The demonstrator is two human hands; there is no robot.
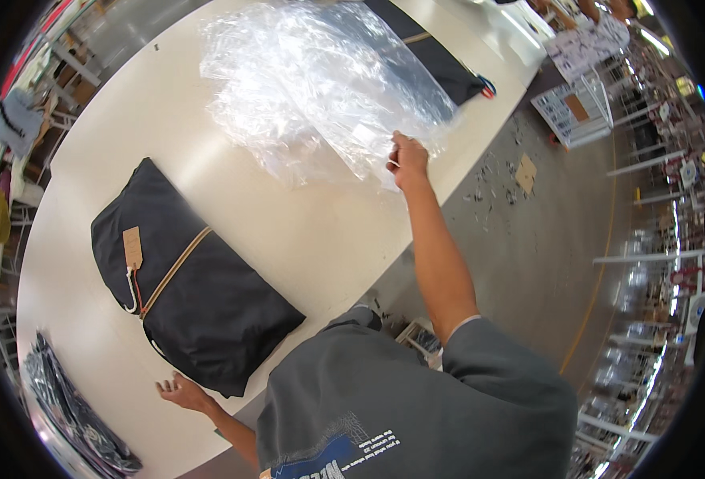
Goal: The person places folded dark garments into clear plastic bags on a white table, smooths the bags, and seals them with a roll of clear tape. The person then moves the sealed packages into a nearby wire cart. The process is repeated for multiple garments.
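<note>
Head-worn fisheye view, facing down, close above grey shirt, tabletop beyond

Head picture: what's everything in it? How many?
Table: 1, cream, middle
Cloths: 2, black, table's left and far right
Tag: 1, brown, left cloth
Cord: 1, white, below tag
Plastic: can't count, clear, far side
Scissors: 1, red-blue, far right
Pile: 1, dark, table's lower left
Rack: 1, white, right
Floor: 1, grey, right
Card: 1, tan, floor
Clutter: can't count, mixed, edges
Shirt: 1, grey, bottom
Left hand: 1, bare, by cloth
Right hand: 1, bare, pinching plastic
</note>
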